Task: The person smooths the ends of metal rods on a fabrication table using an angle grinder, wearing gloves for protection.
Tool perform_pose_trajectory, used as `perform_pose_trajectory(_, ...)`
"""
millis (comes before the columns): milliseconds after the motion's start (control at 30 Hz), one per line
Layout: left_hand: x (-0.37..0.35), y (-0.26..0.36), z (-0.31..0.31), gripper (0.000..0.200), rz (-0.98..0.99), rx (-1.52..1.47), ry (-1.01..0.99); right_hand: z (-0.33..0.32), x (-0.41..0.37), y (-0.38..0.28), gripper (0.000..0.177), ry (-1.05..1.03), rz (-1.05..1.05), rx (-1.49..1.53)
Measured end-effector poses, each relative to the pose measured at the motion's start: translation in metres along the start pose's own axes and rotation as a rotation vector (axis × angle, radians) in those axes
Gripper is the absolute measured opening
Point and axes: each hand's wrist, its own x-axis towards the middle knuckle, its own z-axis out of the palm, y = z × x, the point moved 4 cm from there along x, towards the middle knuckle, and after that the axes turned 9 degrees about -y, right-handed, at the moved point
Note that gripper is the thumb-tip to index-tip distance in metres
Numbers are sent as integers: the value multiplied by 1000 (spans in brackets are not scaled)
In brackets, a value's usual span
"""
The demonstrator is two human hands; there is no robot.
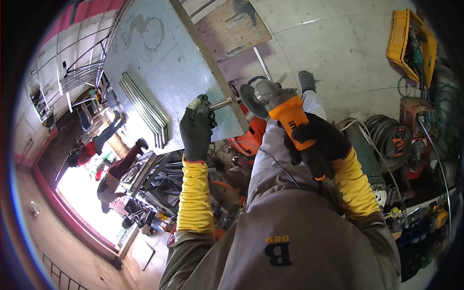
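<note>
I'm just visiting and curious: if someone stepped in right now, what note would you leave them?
Left hand: gloved, shut on a short metal rod at the edge of the steel table.
Right hand: gloved, shut on the orange angle grinder, disc close to the rod's free end.
Done: rod and grinder brought together.
Left: no sparks show; contact unclear.

The gloved left hand (pixel 196 129) grips a short metal rod (pixel 221 103) at the bench (pixel 159 53) edge while the right hand (pixel 316 142) holds an orange angle grinder (pixel 275 104) just beside it.
</note>
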Motion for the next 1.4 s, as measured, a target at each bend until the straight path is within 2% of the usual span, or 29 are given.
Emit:
perform_pose_trajectory(67, -2, -2, 1, 36, 75, -22, 26, -1, -1, 3, 52, 15, 69, 103)
perform_pose_trajectory(133, -3, -4, 0, 35, 98, -8, 36, 0, 1, 1, 52, -64, 100, 230)
perform_pose_trajectory(233, -1, -8, -2, 35, 117, 17, 39, 3, 1, -4, 52, -13, 124, 154)
perform_pose_trajectory(333, 0, -7, -2, 35, 98, 38, 33, 3, 5, 1, 51, 41, 180, 213)
perform_pose_trajectory(433, 2, -14, -3, 35, 120, 60, 39, 1, 10, 1, 43, -37, 241, 224)
perform_pose_trajectory(567, 3, -14, -5, 37, 142, 71, 18, 7, 13, 0, 41, -15, 248, 219)
perform_pose_trajectory(700, 7, -3, -7, 35, 75, 99, -17, 9, 15, -5, 42, -33, 175, 108)
perform_pose_trajectory(767, 6, 11, -4, 33, -74, 46, -76, 13, 16, -8, 42, -50, 132, 49)
perform_pose_trajectory(833, 9, 12, -7, 32, -87, 44, -97, 22, 12, -14, 41, 79, 107, -26)
perform_pose_trajectory(967, 13, 12, -10, 33, -109, 35, -132, 34, 7, -16, 43, 1, 31, -50)
perform_pose_trajectory(1033, 13, 15, -11, 33, -115, 16, -147, 40, 0, -16, 48, 59, -11, -289)
perform_pose_trajectory(1133, 14, 18, -12, 34, -131, 6, -164, 37, -1, -9, 53, 63, -54, -344)
perform_pose_trajectory(1267, 15, 21, -11, 38, -173, 44, -154, 26, 4, -2, 51, 45, -91, -359)
perform_pose_trajectory(1400, 14, 24, -11, 39, -197, 56, -135, 21, 11, -2, 46, -22, -116, -154)
